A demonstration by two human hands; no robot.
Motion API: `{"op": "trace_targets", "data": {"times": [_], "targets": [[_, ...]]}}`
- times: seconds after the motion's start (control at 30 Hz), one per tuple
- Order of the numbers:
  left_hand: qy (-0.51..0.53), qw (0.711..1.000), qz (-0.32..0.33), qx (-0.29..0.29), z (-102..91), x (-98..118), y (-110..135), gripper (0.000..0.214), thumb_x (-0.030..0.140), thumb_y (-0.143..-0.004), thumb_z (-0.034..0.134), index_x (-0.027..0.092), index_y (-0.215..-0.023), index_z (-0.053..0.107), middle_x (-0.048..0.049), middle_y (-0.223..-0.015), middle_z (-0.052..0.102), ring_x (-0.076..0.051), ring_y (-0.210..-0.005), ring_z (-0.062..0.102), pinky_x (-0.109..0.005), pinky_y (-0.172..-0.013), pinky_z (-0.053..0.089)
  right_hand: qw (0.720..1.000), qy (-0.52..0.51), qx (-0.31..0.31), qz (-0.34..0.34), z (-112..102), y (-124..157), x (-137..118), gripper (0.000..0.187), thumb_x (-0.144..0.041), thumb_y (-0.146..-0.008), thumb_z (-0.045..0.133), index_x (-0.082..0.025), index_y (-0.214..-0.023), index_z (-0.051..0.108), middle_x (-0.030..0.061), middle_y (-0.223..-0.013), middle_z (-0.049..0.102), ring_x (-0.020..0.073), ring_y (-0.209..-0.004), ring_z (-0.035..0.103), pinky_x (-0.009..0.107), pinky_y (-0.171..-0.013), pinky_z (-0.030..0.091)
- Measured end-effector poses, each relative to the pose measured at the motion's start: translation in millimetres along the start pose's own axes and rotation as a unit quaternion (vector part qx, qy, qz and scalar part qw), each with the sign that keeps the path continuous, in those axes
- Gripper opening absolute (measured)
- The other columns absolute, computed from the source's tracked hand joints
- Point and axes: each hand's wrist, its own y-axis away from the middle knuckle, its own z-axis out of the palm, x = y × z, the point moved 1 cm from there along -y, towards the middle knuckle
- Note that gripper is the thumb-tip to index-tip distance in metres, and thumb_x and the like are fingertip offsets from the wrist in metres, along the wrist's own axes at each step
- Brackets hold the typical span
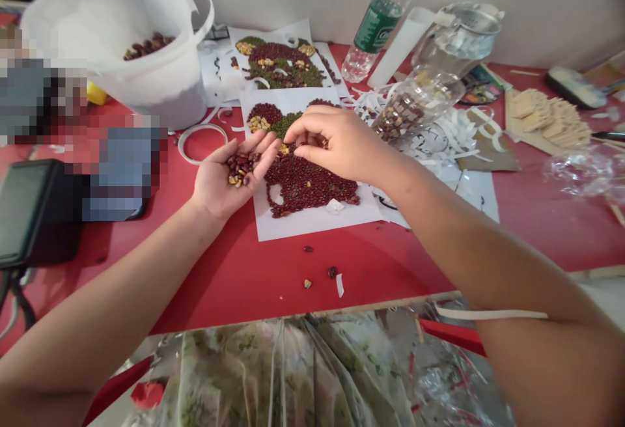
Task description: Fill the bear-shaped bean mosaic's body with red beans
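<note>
My left hand point(229, 183) lies palm up and cupped, holding a small heap of dark red beans with a few yellow pieces point(239, 170). My right hand point(336, 144) hangs just above it, fingers bunched, and whether they pinch anything is hidden. Both hands are over a bean mosaic point(305, 186) of dark red beans and green seeds, glued on a white paper sheet point(312, 228). A similar finished-looking mosaic point(280, 66) lies behind it.
A white plastic bucket point(161, 92) with dark beans stands back left. A water bottle point(375, 30), a clear container of seeds point(400, 111), white paper strips point(439, 134) and wooden sticks point(547, 118) lie back right on the red table point(293, 290). Several loose beans lie near its front edge.
</note>
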Motion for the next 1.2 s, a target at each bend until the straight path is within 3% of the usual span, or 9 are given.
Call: {"op": "trace_targets", "data": {"times": [0.23,0.33,0.5,0.63,0.9,1.07,1.2], "targets": [[-0.021,0.999,0.041,-0.001,-7.7,9,-11,0.046,0.019,-0.097,0.036,0.004,-0.139,0.048,-0.0105,-0.105,0.077,-0.018,-0.119,0.067,-0.026,-0.098,0.057,0.990,-0.126,0.035,0.045,31,8,10,0.014,-0.021,-0.091,0.052,-0.019,-0.097,0.064,0.0010,-0.087,0.066,0.0124,-0.075,0.055,0.028,-0.073,0.043],[-0.030,0.999,0.038,0.001,-9.4,10,-13,0.044,0.020,-0.098,0.035,0.007,-0.137,0.050,-0.0099,-0.110,0.076,-0.018,-0.122,0.066,-0.026,-0.098,0.057,0.995,-0.097,0.026,-0.011,43,13,12,0.018,-0.017,-0.092,0.046,-0.019,-0.099,0.062,0.0027,-0.095,0.065,0.0127,-0.078,0.054,0.028,-0.075,0.042],[-0.025,0.999,0.041,-0.012,-8.7,13,-16,0.043,0.019,-0.099,0.035,0.003,-0.137,0.048,-0.0117,-0.108,0.076,-0.019,-0.121,0.066,-0.027,-0.100,0.056,0.996,-0.048,0.006,-0.075,52,21,17,0.023,-0.009,-0.088,0.044,-0.020,-0.102,0.060,0.0025,-0.088,0.057,0.0151,-0.084,0.054,0.028,-0.077,0.043],[-0.018,0.999,0.034,-0.026,-6.4,14,-15,0.041,0.016,-0.100,0.034,-0.002,-0.134,0.048,-0.0103,-0.093,0.078,-0.018,-0.106,0.073,-0.027,-0.100,0.055,0.994,-0.037,0.003,-0.104,58,23,20,0.024,-0.006,-0.085,0.049,-0.020,-0.099,0.061,0.0041,-0.091,0.062,0.0178,-0.091,0.055,0.032,-0.083,0.045],[-0.017,0.999,0.032,-0.035,-2.9,12,-13,0.034,0.017,-0.101,0.031,0.000,-0.118,0.056,-0.0097,-0.088,0.079,-0.016,-0.091,0.076,-0.026,-0.094,0.058,0.992,-0.019,-0.002,-0.125,65,23,23,0.018,-0.008,-0.087,0.054,-0.018,-0.096,0.065,0.0053,-0.094,0.068,0.0186,-0.093,0.056,0.035,-0.085,0.047],[-0.016,0.999,0.027,-0.010,-3.1,13,-12,0.038,0.017,-0.100,0.032,0.000,-0.129,0.051,-0.0100,-0.089,0.079,-0.016,-0.092,0.076,-0.026,-0.096,0.056,0.989,0.005,0.030,-0.143,64,26,27,0.018,-0.009,-0.088,0.053,-0.019,-0.096,0.066,0.0059,-0.094,0.065,0.0187,-0.092,0.055,0.036,-0.085,0.048],[-0.018,1.000,0.020,-0.002,-6.9,13,-13,0.045,0.018,-0.100,0.033,0.004,-0.141,0.043,-0.0099,-0.100,0.077,-0.018,-0.112,0.071,-0.026,-0.098,0.056,0.980,0.066,0.055,-0.179,65,28,27,0.020,-0.010,-0.091,0.050,-0.017,-0.091,0.069,0.0076,-0.091,0.061,0.0190,-0.089,0.052,0.036,-0.082,0.047]]}}
